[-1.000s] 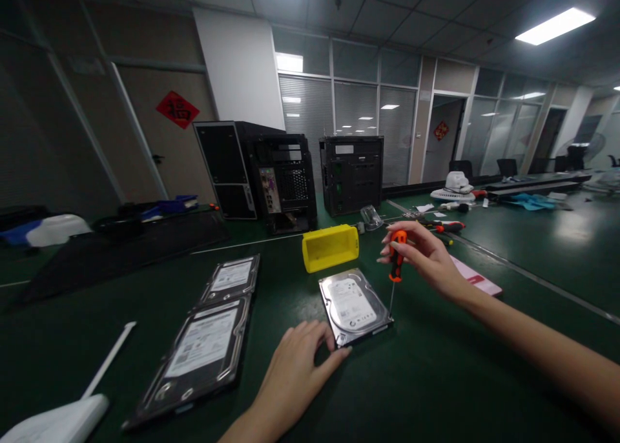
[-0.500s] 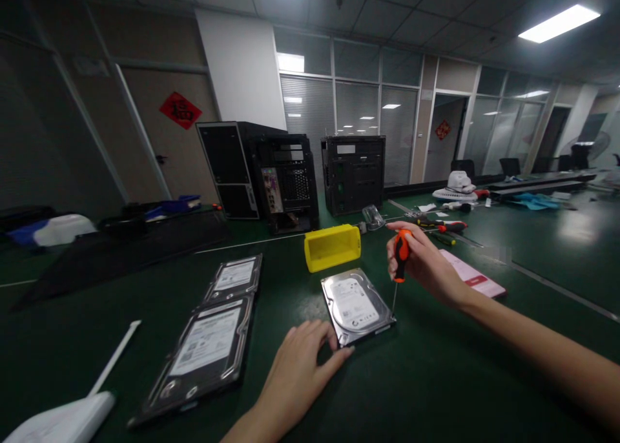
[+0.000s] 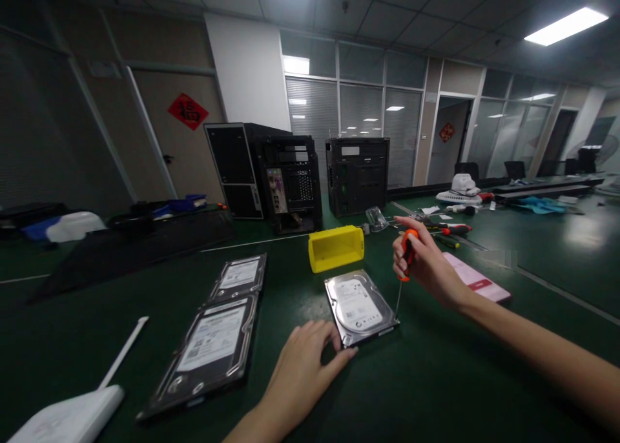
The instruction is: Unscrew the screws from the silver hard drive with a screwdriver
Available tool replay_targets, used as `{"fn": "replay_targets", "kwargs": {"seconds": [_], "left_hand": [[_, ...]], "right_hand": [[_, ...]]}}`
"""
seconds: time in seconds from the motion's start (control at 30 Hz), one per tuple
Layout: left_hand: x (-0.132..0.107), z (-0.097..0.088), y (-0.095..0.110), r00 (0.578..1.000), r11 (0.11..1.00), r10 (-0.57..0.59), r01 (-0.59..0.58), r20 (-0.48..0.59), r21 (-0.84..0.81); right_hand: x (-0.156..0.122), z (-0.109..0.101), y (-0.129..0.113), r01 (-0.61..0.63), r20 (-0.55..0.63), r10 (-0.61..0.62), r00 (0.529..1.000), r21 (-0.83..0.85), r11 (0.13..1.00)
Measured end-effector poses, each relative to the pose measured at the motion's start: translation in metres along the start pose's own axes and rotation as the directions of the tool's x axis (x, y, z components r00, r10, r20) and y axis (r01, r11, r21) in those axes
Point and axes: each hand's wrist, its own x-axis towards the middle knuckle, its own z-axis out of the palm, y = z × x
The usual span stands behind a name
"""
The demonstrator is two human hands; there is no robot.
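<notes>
A silver hard drive (image 3: 359, 309) lies label up on the green table. My left hand (image 3: 310, 359) grips its near left corner, thumb along the front edge and fingers against the left side. In my right hand (image 3: 426, 265) is a screwdriver (image 3: 409, 252) with an orange and black handle, held nearly upright. Its thin shaft reaches down to the drive's near right corner, where the tip meets a spot too small to make out. Two more hard drives, a near one (image 3: 210, 346) and a farther one (image 3: 239, 275), lie to the left, labels up.
Behind the drive stands a yellow plastic bin (image 3: 336, 249) on its side. Computer cases (image 3: 358, 175) line the back. A pink and white box (image 3: 477, 278) lies right, beyond my forearm. Pliers and other hand tools (image 3: 453, 230) lie farther back. A white object (image 3: 72, 417) is at front left.
My view has shifted slightly left, so everything sits a little farther right. The fingers of my right hand have shifted around the screwdriver handle, which appears turned. My left hand stays on the drive.
</notes>
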Motion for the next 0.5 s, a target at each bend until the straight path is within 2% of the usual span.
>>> {"fn": "replay_targets", "kwargs": {"seconds": [0.17, 0.33, 0.5], "left_hand": [[-0.0005, 0.0007, 0.0000, 1.000, 1.000, 0.006, -0.006, -0.003, -0.006], [0.0005, 0.0000, 0.0005, 1.000, 1.000, 0.004, -0.004, 0.001, -0.006], [0.0004, 0.0011, -0.0004, 1.000, 1.000, 0.008, -0.008, -0.001, -0.002]], "right_hand": [[0.0007, 0.0007, -0.0057, -0.051, 0.099, 0.051, 0.994, -0.008, 0.999], [0.0060, -0.0059, -0.0046, 0.018, 0.066, -0.016, 0.998, -0.039, 0.999], [0.0073, -0.0042, -0.0008, -0.043, 0.097, 0.038, 0.995, 0.055, 0.998]]}}
